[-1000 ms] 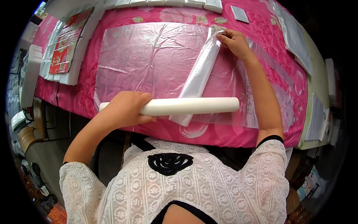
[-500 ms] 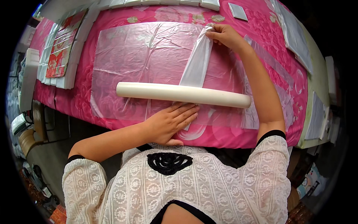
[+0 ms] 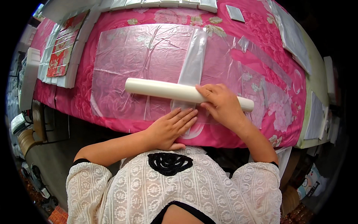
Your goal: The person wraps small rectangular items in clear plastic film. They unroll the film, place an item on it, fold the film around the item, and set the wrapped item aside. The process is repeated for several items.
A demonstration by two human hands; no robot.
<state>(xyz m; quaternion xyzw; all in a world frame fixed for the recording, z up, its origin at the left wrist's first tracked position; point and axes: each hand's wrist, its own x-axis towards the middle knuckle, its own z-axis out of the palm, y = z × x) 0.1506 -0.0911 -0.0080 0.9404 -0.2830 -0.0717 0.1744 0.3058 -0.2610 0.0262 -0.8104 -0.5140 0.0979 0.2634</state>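
A clear plastic sheet (image 3: 123, 56) lies spread over the pink flowered cloth, creased along its middle. Down across it runs a folded strip of plastic film (image 3: 193, 56), whiter than the sheet. Crosswise over the strip lies a long white tube (image 3: 160, 89). My right hand (image 3: 223, 104) grips this tube right of its middle, thumb on the near side and fingers over the top. My left hand (image 3: 169, 128) rests flat at the near end of the strip, fingers stretched out just below the tube.
White stacks with a red printed packet (image 3: 63, 48) on top stand at the left. More white stacks line the far edge, near a small flat packet (image 3: 235, 13). Loose clear film (image 3: 270, 89) and large plastic sheets (image 3: 291, 35) lie at the right.
My right hand has let go of the strip's far end and come down onto the tube. The tube has shifted slightly right, and the strip now lies flat. My left hand stays nearly in place.
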